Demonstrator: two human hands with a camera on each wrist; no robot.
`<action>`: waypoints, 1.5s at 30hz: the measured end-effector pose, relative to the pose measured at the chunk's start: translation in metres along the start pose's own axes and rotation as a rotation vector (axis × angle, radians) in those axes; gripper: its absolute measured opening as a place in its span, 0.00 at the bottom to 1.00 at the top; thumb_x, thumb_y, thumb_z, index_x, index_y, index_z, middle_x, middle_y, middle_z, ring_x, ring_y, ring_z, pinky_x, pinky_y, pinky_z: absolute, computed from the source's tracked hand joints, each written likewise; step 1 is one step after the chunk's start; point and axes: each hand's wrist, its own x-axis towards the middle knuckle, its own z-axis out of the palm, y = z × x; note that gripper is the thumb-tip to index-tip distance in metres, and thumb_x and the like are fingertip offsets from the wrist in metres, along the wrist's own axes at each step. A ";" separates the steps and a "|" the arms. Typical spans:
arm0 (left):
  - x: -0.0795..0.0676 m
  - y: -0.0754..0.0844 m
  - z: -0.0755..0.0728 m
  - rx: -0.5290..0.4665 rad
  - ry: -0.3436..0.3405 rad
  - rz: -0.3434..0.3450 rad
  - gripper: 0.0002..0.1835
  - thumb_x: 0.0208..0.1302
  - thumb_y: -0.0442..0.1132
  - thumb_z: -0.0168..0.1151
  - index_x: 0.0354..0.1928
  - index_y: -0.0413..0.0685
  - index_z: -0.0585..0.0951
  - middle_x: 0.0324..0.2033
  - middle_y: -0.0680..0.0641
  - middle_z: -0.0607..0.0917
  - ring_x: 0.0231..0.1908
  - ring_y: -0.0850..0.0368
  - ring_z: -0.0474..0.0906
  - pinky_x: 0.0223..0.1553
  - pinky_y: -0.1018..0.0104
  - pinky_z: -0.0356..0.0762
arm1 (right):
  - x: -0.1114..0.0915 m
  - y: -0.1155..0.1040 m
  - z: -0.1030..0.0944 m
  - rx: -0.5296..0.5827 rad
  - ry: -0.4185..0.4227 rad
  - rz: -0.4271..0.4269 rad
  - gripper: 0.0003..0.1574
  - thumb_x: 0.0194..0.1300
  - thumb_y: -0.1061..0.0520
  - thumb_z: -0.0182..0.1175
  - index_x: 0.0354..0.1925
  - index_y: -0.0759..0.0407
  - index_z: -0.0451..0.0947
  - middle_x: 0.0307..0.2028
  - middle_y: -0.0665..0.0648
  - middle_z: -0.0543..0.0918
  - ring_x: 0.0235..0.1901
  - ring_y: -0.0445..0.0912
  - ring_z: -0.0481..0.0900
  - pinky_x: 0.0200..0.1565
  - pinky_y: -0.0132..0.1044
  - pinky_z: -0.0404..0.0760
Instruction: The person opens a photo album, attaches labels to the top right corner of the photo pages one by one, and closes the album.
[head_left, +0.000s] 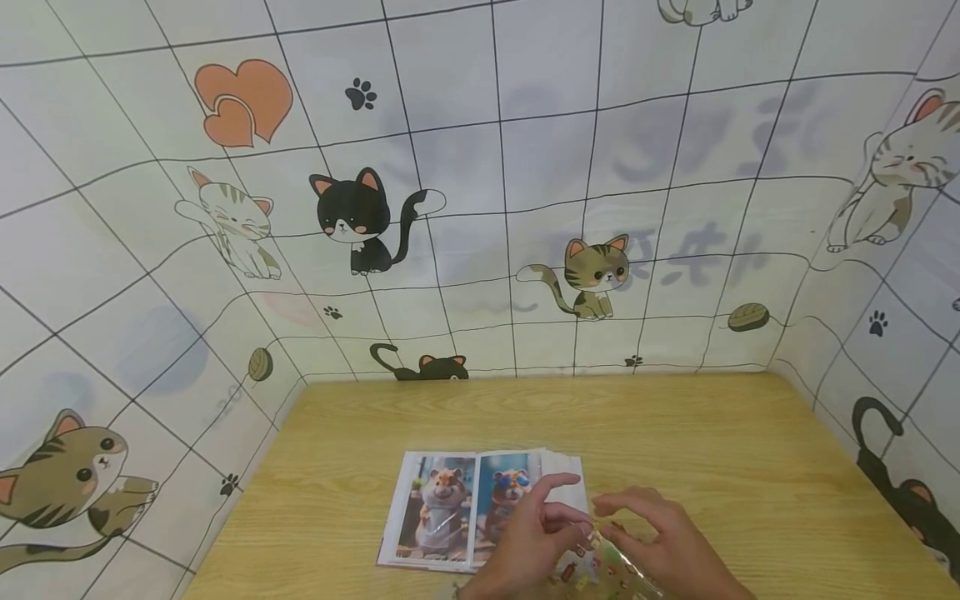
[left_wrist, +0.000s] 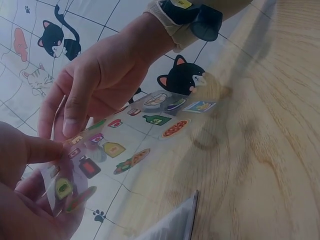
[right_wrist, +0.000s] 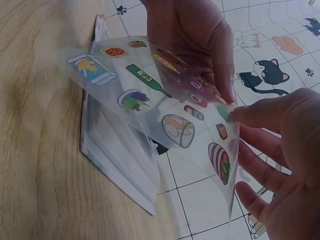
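A clear sticker sheet (left_wrist: 130,145) printed with small food and bottle pictures is held up off the table between both hands. My left hand (head_left: 528,537) pinches its upper edge between thumb and fingers. On the other side, my right hand (head_left: 671,546) pinches the same edge, its fingertips close to the left ones. The sheet (right_wrist: 165,100) bends slightly and hangs over the table. An open photo album (head_left: 400,508) lies behind and left of the hands, showing two pictures of dressed-up hamsters. The left hand hides part of its right page.
The album rests on a light wood-grain table (head_left: 322,475). White cloth walls (head_left: 465,183) with grid lines and cartoon cats enclose the table at the back and on both sides.
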 end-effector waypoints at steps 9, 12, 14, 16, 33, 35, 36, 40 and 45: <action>0.000 0.002 -0.001 0.016 0.003 -0.004 0.26 0.67 0.33 0.62 0.65 0.53 0.70 0.41 0.40 0.89 0.32 0.60 0.86 0.37 0.67 0.84 | 0.000 -0.001 0.003 0.018 0.029 -0.004 0.26 0.49 0.71 0.73 0.46 0.53 0.84 0.40 0.51 0.87 0.40 0.39 0.83 0.48 0.19 0.73; 0.000 0.001 0.001 0.023 0.014 -0.004 0.26 0.67 0.34 0.63 0.65 0.53 0.70 0.40 0.40 0.89 0.31 0.62 0.85 0.35 0.67 0.84 | 0.000 -0.003 0.003 0.013 0.012 0.018 0.27 0.50 0.71 0.73 0.48 0.52 0.83 0.38 0.46 0.86 0.38 0.38 0.83 0.48 0.20 0.74; 0.000 0.001 0.001 0.033 0.021 0.000 0.25 0.66 0.35 0.64 0.64 0.53 0.71 0.39 0.40 0.89 0.30 0.62 0.85 0.34 0.66 0.84 | 0.000 -0.004 0.002 0.015 -0.004 0.036 0.28 0.51 0.70 0.72 0.50 0.52 0.82 0.37 0.44 0.86 0.37 0.38 0.83 0.47 0.21 0.75; 0.000 0.000 0.001 0.045 0.024 0.007 0.25 0.67 0.35 0.64 0.64 0.53 0.71 0.39 0.41 0.89 0.31 0.62 0.85 0.34 0.66 0.84 | 0.000 -0.005 0.002 0.014 -0.024 0.061 0.27 0.53 0.69 0.72 0.51 0.53 0.81 0.36 0.42 0.85 0.36 0.38 0.83 0.46 0.23 0.77; 0.001 0.000 0.004 0.109 0.044 0.056 0.21 0.68 0.34 0.59 0.62 0.50 0.72 0.35 0.41 0.89 0.29 0.58 0.86 0.29 0.69 0.82 | 0.002 -0.007 0.003 0.037 -0.056 0.175 0.18 0.56 0.66 0.71 0.41 0.48 0.80 0.36 0.41 0.84 0.34 0.36 0.83 0.39 0.33 0.82; 0.001 0.001 0.005 0.094 0.059 0.038 0.21 0.68 0.35 0.61 0.61 0.50 0.72 0.34 0.40 0.89 0.28 0.57 0.86 0.29 0.68 0.83 | 0.002 -0.009 0.004 0.002 -0.038 0.170 0.20 0.53 0.67 0.72 0.40 0.48 0.80 0.35 0.38 0.83 0.33 0.35 0.82 0.39 0.32 0.80; 0.001 0.002 0.006 0.089 0.069 0.027 0.21 0.68 0.36 0.61 0.61 0.50 0.72 0.33 0.40 0.89 0.27 0.58 0.86 0.29 0.69 0.82 | 0.002 -0.010 0.004 -0.020 -0.028 0.169 0.21 0.52 0.68 0.73 0.40 0.47 0.80 0.34 0.37 0.83 0.33 0.34 0.82 0.40 0.32 0.79; 0.001 0.005 0.008 0.072 0.114 -0.018 0.21 0.66 0.37 0.64 0.59 0.53 0.73 0.30 0.43 0.89 0.24 0.62 0.84 0.23 0.72 0.77 | 0.002 -0.013 0.006 -0.068 -0.006 0.194 0.24 0.49 0.68 0.74 0.41 0.46 0.81 0.32 0.34 0.82 0.33 0.33 0.80 0.42 0.32 0.76; 0.000 0.006 0.009 0.065 0.145 -0.036 0.20 0.66 0.37 0.64 0.58 0.53 0.74 0.29 0.43 0.89 0.24 0.60 0.84 0.21 0.72 0.75 | 0.001 -0.015 0.009 -0.078 0.018 0.197 0.25 0.49 0.68 0.75 0.42 0.47 0.81 0.31 0.34 0.83 0.34 0.34 0.81 0.42 0.32 0.75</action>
